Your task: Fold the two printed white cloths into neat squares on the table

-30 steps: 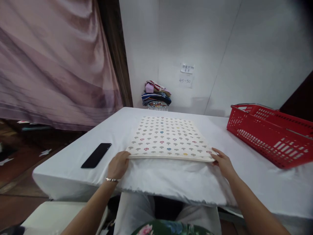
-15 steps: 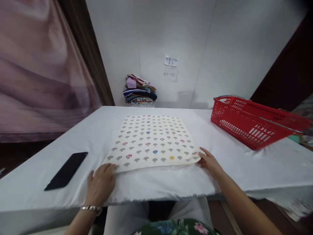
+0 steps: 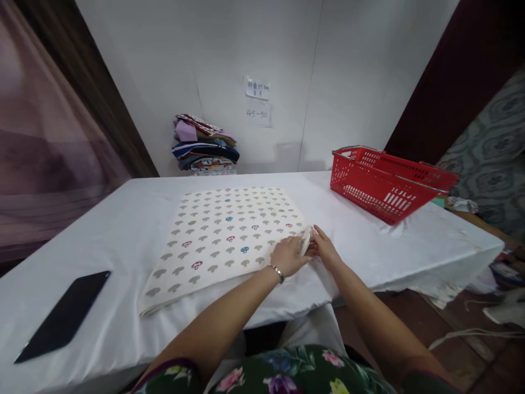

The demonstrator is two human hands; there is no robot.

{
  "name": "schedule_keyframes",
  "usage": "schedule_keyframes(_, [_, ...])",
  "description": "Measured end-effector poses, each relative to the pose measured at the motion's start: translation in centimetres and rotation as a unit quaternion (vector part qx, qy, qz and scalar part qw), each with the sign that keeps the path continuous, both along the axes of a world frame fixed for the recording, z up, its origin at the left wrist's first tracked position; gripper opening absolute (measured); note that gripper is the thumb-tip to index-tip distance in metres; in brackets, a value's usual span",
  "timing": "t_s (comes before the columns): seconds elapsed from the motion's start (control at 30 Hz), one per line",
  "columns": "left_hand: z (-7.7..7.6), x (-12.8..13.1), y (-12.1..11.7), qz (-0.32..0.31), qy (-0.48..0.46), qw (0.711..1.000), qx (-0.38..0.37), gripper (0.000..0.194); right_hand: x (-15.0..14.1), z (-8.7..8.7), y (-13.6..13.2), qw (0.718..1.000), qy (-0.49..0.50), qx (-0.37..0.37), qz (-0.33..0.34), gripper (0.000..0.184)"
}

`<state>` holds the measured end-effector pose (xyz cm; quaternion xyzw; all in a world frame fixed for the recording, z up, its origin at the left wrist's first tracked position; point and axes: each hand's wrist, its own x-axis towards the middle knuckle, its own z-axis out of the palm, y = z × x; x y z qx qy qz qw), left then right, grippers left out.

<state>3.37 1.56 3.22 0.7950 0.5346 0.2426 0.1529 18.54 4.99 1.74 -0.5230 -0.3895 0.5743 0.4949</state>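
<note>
White wall panels (image 3: 353, 65) back your station, with two paper notices (image 3: 258, 114) fixed to them, the lower reading "45-50". Head view: a white-covered table (image 3: 394, 262) stands before you. On it, directly ahead, lies the mushroom-print cloth (image 3: 221, 235), spread flat except at its near right corner (image 3: 305, 239), which stands raised between your hands. Your right hand (image 3: 327, 249) is narrow, with thumb and fingers drawn together on the outer side of this corner. Your left hand (image 3: 288, 255), above the bracelet (image 3: 277, 272), reaches across to the inner side; its fingertips meet the raised fabric, but whether they pinch it cannot be told. Two-sided contact presumably keeps the corner upright and controlled. Note the black phone-like device (image 3: 65, 314) at left and the red plastic basket (image 3: 365, 191) at right; both sit apart from the fabric, probably to leave working room. A stack of folded textiles (image 3: 205, 148) rises beyond the far table edge, likely kept there for reach.
</note>
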Motion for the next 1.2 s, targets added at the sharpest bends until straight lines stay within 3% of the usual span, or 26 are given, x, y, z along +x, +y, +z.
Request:
schedule_keyframes(0.1, [-0.5,2.1,1.1,0.032,-0.021,0.999,-0.032,0.039,-0.2,-0.5,-0.1,0.999,0.025,-0.003,-0.029,0.061])
schedule_keyframes(0.23, [-1.1,2.4,2.0,0.089,-0.108,0.985,-0.103,0.02,0.2,-1.1,-0.3,0.998,0.048,-0.014,-0.038,0.065])
schedule_keyframes(0.5, [-1.4,1.5,2.9,0.096,-0.137,0.977,-0.131,0.022,0.1,-1.7,-0.3,0.999,0.038,0.002,-0.038,0.037])
schedule_keyframes(0.83, [-0.2,2.8,1.0,0.054,-0.088,0.993,-0.051,0.023,0.6,-2.7,-0.9,0.993,0.071,0.039,-0.088,0.047])
schedule_keyframes(1.2, [-0.4,2.9,1.4,0.06,-0.101,0.987,-0.111,0.033,0.5,-2.0,-1.5,0.995,0.041,0.082,-0.04,0.063])
